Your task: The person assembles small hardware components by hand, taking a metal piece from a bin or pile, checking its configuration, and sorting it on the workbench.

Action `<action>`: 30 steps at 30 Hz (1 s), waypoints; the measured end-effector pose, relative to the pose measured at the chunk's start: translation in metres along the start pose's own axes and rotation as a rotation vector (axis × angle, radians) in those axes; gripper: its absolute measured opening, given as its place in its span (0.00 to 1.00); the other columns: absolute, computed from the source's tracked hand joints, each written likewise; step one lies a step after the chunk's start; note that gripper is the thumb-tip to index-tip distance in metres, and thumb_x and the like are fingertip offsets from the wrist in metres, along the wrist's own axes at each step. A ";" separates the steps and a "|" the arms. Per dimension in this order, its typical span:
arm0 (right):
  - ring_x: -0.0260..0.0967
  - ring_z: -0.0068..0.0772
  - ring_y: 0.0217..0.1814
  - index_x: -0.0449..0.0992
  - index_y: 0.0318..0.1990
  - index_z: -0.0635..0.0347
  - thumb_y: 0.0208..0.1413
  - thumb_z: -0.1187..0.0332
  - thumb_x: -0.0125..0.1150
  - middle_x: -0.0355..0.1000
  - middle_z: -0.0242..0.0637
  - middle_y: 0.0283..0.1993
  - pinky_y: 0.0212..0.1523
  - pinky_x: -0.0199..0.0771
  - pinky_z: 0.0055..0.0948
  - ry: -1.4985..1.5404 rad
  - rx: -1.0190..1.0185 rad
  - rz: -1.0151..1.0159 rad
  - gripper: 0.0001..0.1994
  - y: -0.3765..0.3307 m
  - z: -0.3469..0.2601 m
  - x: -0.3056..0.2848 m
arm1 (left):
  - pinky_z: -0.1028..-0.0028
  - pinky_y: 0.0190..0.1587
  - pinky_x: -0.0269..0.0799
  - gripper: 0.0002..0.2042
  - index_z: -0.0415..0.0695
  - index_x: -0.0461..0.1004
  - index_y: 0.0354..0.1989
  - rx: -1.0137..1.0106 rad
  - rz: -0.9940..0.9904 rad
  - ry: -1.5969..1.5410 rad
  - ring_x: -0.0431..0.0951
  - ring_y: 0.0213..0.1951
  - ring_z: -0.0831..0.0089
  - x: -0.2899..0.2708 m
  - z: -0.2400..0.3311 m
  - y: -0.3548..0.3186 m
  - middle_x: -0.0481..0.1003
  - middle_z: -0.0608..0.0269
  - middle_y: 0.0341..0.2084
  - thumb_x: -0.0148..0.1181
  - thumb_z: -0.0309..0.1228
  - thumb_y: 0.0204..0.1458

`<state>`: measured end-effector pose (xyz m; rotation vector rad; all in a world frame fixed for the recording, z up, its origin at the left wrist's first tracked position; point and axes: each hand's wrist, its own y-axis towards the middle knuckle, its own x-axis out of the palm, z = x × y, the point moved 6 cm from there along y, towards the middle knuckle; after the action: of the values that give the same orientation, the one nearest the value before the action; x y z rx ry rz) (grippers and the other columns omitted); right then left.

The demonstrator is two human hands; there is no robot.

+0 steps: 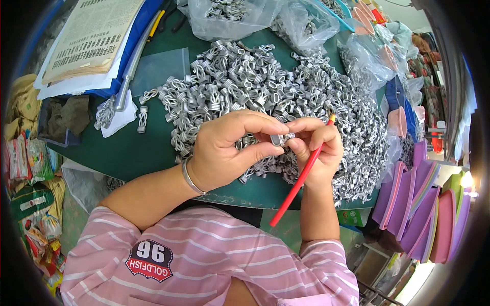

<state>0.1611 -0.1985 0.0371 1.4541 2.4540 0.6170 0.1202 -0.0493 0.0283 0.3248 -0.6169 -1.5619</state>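
Observation:
A small silver-grey fitting (277,139) with an oval, ring-like end is held between both hands over the pile. My left hand (224,145), a metal bangle on its wrist, pinches one side of it between thumb and fingers. The fingertips of my right hand (321,150) close on its other side. That same hand also grips a slim red stick (298,188) with a yellow tip, slanting down toward my chest. Beneath and beyond my hands spreads a large pile of similar looped grey fittings (245,76). My fingers partly hide the held piece.
The green table (245,191) has its near edge just below my hands. Clear plastic bags (224,23) of fittings stand behind the pile. Papers (92,41) on a blue tray lie at the far left. Purple and pink bins (408,199) stand right.

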 end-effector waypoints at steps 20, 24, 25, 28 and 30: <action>0.66 0.22 0.28 0.59 0.22 0.61 0.43 0.76 0.64 0.73 0.39 0.31 0.29 0.65 0.19 -0.867 -0.434 0.340 0.15 0.145 -0.025 -0.064 | 0.82 0.32 0.69 0.09 0.36 0.69 0.37 -0.130 0.238 -0.030 0.73 0.30 0.79 -0.008 -0.006 -0.004 0.68 0.58 0.35 0.51 0.15 0.46; 0.66 0.22 0.27 0.60 0.21 0.63 0.44 0.73 0.63 0.72 0.37 0.27 0.29 0.65 0.20 -0.961 -0.215 0.279 0.14 0.183 0.009 -0.099 | 0.84 0.29 0.66 0.10 0.37 0.68 0.38 -0.117 0.292 -0.059 0.70 0.27 0.81 -0.011 -0.004 -0.003 0.68 0.60 0.34 0.50 0.14 0.46; 0.68 0.23 0.28 0.60 0.21 0.62 0.46 0.72 0.62 0.72 0.37 0.26 0.29 0.65 0.20 -0.940 -0.111 0.315 0.13 0.181 0.013 -0.107 | 0.83 0.29 0.65 0.11 0.37 0.68 0.39 -0.074 0.307 0.000 0.68 0.27 0.80 -0.014 0.000 -0.002 0.68 0.60 0.33 0.50 0.15 0.46; 0.69 0.25 0.29 0.61 0.21 0.59 0.50 0.73 0.60 0.72 0.38 0.26 0.27 0.66 0.19 -0.379 0.033 0.281 0.12 0.164 0.010 -0.086 | 0.83 0.28 0.63 0.11 0.38 0.69 0.38 0.150 0.323 0.303 0.67 0.27 0.78 -0.027 0.020 0.003 0.68 0.60 0.31 0.52 0.15 0.44; 0.69 0.25 0.30 0.61 0.22 0.59 0.49 0.73 0.59 0.72 0.38 0.28 0.31 0.68 0.21 -0.346 0.181 0.121 0.12 0.135 0.008 -0.067 | 0.74 0.37 0.63 0.13 0.39 0.69 0.39 0.140 0.199 0.579 0.69 0.33 0.69 -0.029 0.028 0.009 0.69 0.56 0.36 0.54 0.17 0.42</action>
<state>0.3017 -0.1983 0.0906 1.6289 2.2080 0.1467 0.1147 -0.0151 0.0513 0.7644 -0.2914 -1.1578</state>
